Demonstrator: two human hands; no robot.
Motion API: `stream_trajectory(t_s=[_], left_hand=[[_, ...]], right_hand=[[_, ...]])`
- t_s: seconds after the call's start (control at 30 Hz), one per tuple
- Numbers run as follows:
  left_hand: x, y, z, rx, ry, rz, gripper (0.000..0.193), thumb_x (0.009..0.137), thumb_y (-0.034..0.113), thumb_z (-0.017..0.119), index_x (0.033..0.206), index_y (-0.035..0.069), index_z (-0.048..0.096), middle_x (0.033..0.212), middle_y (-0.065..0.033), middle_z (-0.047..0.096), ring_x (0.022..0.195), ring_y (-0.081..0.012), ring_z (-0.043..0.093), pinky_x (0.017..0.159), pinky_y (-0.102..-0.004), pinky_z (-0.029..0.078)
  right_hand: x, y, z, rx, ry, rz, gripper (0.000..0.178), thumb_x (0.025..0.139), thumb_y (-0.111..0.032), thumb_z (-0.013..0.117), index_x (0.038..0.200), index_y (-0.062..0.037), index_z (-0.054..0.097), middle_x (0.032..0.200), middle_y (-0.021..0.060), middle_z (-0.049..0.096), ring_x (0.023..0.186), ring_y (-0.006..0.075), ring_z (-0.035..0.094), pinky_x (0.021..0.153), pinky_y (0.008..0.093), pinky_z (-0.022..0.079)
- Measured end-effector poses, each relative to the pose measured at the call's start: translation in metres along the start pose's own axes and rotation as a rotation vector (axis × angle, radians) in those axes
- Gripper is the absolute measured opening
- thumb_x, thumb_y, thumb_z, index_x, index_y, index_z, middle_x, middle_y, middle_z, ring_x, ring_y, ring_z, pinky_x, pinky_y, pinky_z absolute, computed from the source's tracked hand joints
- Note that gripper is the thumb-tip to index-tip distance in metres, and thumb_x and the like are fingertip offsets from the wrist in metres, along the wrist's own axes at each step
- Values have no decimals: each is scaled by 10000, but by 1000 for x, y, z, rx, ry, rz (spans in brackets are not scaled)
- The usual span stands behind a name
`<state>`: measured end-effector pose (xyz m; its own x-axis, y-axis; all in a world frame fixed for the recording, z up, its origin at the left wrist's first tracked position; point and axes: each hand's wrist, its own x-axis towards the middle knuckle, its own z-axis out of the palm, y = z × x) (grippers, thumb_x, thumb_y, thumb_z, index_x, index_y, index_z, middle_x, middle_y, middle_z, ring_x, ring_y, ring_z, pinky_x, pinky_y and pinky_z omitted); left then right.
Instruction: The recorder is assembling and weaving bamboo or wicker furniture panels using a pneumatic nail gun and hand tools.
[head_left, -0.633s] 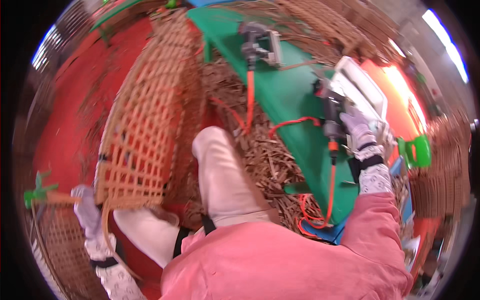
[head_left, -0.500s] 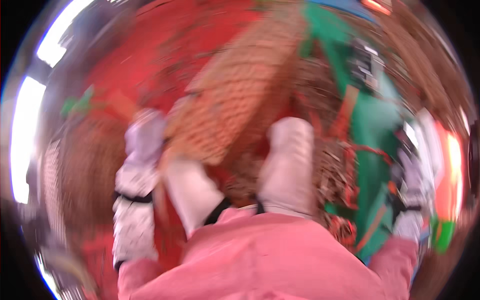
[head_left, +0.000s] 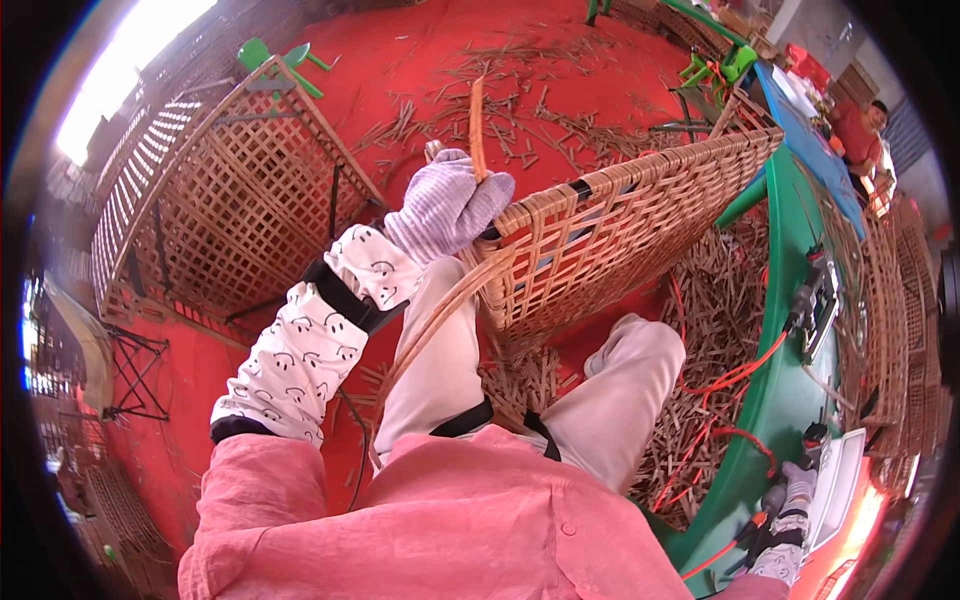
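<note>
left hand (head_left: 448, 203) grips woven panel (head_left: 620, 235) strip.

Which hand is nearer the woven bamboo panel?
Left. The left hand grips a strip at the woven bamboo panel corner; the right hand is far off, by the green table.

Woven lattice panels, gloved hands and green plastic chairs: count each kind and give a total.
Woven lattice panels: 2, one gripped, one lying on the red floor
Gloved hands: 2, left hand, right hand
Green plastic chairs: 2, and
Total: 6
</note>
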<state>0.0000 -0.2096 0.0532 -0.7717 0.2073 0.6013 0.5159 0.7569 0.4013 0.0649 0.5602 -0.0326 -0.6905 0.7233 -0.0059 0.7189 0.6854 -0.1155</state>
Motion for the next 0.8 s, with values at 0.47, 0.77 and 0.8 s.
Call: stream_trajectory(t_s=[0.47,0.77,0.8], left_hand=[[14,3,12,124,77,-222,577,931,399,458,542,-12,574,508,-202,519,510,-377,546,536,-485,429],[10,11,13,80,132,-326,351,917,264,572,684,17,658,622,-160,607,614,-323,605,649,-399,465],[10,10,13,70,142,-326,351,918,262,571,683,18,659,620,-158,609,608,-319,603,648,-396,465]], right_hand=[[-233,-170,-137,1129,-360,-346,351,670,-150,607,988,-23,534,715,39,547,588,141,542,527,269,451],[-248,-295,-26,1019,-303,-1105,305,799,-149,634,1065,-17,568,888,64,616,766,184,616,706,318,501],[-249,-303,-20,1069,-475,-1079,308,800,-151,634,1068,-16,567,893,66,616,770,185,616,708,320,503]])
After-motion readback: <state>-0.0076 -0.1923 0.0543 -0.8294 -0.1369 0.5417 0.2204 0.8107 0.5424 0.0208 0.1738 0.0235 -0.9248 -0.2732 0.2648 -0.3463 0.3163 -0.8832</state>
